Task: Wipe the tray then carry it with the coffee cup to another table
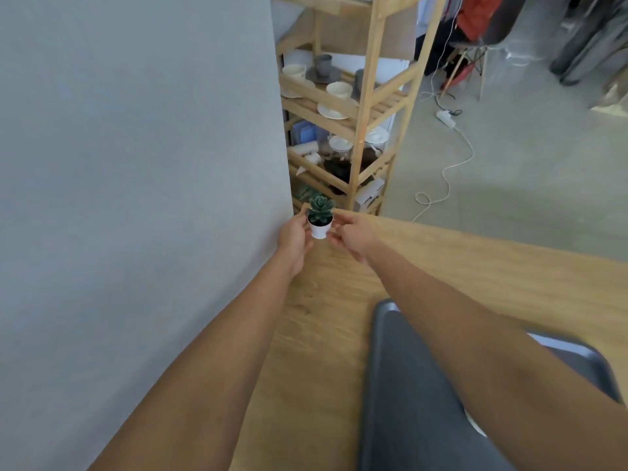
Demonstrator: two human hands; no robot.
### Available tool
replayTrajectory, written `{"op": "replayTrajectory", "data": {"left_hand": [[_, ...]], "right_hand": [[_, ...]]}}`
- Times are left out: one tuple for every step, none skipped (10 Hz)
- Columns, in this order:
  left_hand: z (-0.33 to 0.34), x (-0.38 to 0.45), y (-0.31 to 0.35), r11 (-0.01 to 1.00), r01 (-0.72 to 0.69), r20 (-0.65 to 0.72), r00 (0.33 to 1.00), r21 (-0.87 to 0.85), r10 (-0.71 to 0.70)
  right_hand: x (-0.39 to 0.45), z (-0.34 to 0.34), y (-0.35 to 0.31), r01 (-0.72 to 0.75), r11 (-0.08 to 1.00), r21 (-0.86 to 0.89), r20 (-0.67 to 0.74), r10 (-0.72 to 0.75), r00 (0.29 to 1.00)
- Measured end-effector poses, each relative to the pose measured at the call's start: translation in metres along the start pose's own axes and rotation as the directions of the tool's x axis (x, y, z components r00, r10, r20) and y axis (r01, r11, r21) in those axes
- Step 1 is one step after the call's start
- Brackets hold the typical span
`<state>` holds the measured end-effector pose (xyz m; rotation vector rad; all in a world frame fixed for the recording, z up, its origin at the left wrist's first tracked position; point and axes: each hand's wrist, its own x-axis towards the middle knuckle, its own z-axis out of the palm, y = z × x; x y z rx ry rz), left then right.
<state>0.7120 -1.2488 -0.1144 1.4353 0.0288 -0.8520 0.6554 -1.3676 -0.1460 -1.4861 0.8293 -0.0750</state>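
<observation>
Both grips closed around small potted plant [319, 217]: left hand [295, 237], right hand [353, 236] at desk [475, 266] far corner, 12 o'clock. Dark tray [407, 385] at 5 o'clock.

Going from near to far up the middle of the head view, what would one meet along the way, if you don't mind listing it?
Grey tray on the wooden table → left hand and right hand around the small potted succulent at the table's far corner → wooden shelf with cups and saucers beyond.
</observation>
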Motion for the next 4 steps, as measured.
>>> {"op": "replayTrajectory", "data": {"left_hand": [[0.005,0.007,-0.002,0.999,-0.034,0.005,0.999,-0.021,0.034],[0.010,0.002,-0.006,0.999,-0.051,-0.044,0.998,-0.006,0.050],[0.012,-0.010,-0.011,0.996,-0.071,-0.085,0.993,0.062,0.076],[0.013,-0.024,-0.018,0.993,-0.074,-0.088,0.993,0.091,0.082]], "right_hand": [[-0.002,-0.001,-0.003,-0.002,1.000,-0.004,0.002,0.002,1.000],[-0.015,-0.006,-0.006,0.005,0.997,-0.082,0.021,-0.004,1.000],[-0.028,-0.023,-0.006,0.019,0.995,-0.094,0.006,-0.018,1.000],[-0.049,-0.049,-0.004,0.031,0.999,-0.035,-0.046,-0.032,0.998]]}}
